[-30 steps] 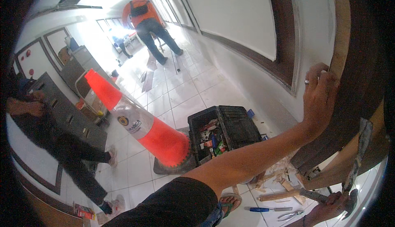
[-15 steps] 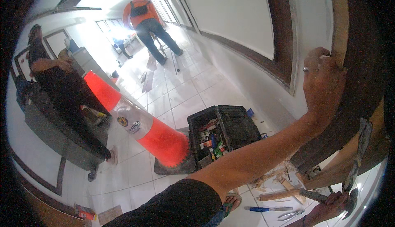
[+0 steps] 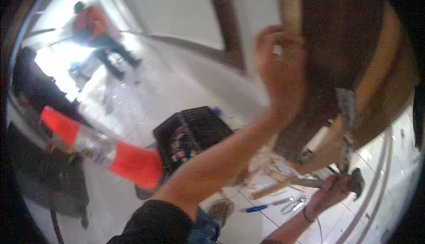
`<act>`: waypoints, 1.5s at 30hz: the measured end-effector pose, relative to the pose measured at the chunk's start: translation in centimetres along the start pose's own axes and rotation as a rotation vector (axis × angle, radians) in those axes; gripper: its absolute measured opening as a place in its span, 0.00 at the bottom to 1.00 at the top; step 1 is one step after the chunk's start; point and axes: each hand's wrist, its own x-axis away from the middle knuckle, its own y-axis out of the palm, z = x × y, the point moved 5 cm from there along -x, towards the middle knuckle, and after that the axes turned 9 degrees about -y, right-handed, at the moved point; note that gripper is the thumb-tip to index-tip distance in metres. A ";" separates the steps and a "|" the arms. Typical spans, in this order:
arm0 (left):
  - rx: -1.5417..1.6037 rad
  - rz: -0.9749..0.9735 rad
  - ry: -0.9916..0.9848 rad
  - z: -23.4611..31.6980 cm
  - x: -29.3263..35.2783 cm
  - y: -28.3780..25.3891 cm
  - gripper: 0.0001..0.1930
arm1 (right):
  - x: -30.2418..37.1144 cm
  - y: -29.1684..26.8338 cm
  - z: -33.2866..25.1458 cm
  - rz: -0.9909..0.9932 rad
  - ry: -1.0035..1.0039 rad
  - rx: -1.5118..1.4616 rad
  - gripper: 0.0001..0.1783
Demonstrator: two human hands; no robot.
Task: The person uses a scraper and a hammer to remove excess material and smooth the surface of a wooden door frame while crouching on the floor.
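My left hand (image 3: 281,67) reaches up with its fingers curled over the pale wooden edge (image 3: 292,5) of a dark brown wooden panel (image 3: 338,27). Lower on the right, my right hand (image 3: 332,191) is closed round a hammer (image 3: 356,183) close to its dark head, with the grey handle sticking out to the left. A flat-bladed tool (image 3: 346,111) with a worn metal blade rises from the same hand, close to the panel's lower part. Its grip is hidden by my fingers and blurred.
Wood chips (image 3: 261,166), a blue-handled chisel (image 3: 261,208) and pliers (image 3: 294,205) lie on the tiled floor. An open black toolbox (image 3: 206,126) stands beside an orange and white traffic cone (image 3: 137,164). A person in orange (image 3: 90,22) stands farther off.
My view has swung to the right, so the cone, toolbox and panel sit farther left. My left hand stays on the panel edge; the right keeps the hammer and bladed tool.
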 end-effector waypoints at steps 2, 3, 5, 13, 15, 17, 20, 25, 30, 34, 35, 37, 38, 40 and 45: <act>0.089 -0.009 -0.074 -1.2 -0.5 -1.3 0.06 | 0.2 1.0 -0.6 -0.037 0.127 -0.190 0.09; 0.145 0.027 -0.124 -0.8 -0.9 -1.7 0.05 | -0.4 1.4 -0.9 -0.178 0.187 -0.295 0.10; 0.198 0.034 -0.095 0.2 -0.1 -0.7 0.06 | -1.4 1.2 -1.0 -0.072 0.217 -0.238 0.12; -0.061 0.072 0.057 1.4 0.2 1.1 0.10 | -2.4 0.2 -1.5 -0.039 0.201 -0.220 0.14; -0.030 0.120 0.044 1.1 0.0 0.8 0.09 | -2.0 0.8 -1.5 -0.076 0.220 -0.231 0.14; -0.031 0.116 -0.025 0.8 -0.5 0.1 0.09 | -1.3 1.9 -1.9 -0.056 0.212 -0.207 0.12; 0.031 0.137 -0.056 0.9 -1.2 -0.1 0.07 | -0.8 1.5 -0.5 -0.103 0.093 -0.056 0.12; -0.039 0.190 -0.098 3.0 0.8 1.9 0.06 | -3.4 -0.8 0.6 -0.398 -0.416 0.493 0.26; 0.019 0.238 -0.202 2.5 0.8 0.7 0.05 | -1.8 0.4 -0.1 -0.281 -0.114 0.259 0.29; 0.019 0.177 -0.285 0.8 1.3 1.5 0.06 | -1.5 1.4 0.0 -0.195 0.103 0.090 0.27; 0.077 0.160 -0.290 0.7 1.4 1.8 0.05 | -1.5 1.6 0.0 -0.187 0.120 0.081 0.27; 0.144 0.143 -0.302 0.9 1.6 2.4 0.05 | -1.8 1.7 0.1 -0.167 0.138 0.074 0.26; 0.158 0.128 -0.358 0.8 1.7 2.7 0.05 | -1.8 1.6 0.1 -0.158 0.143 0.073 0.26; 0.169 0.117 -0.412 1.2 1.4 2.7 0.04 | -1.8 1.9 -0.1 -0.146 0.162 0.071 0.26; 0.080 0.082 -0.356 1.3 0.9 2.3 0.06 | -1.2 2.7 -0.4 -0.130 0.190 0.082 0.24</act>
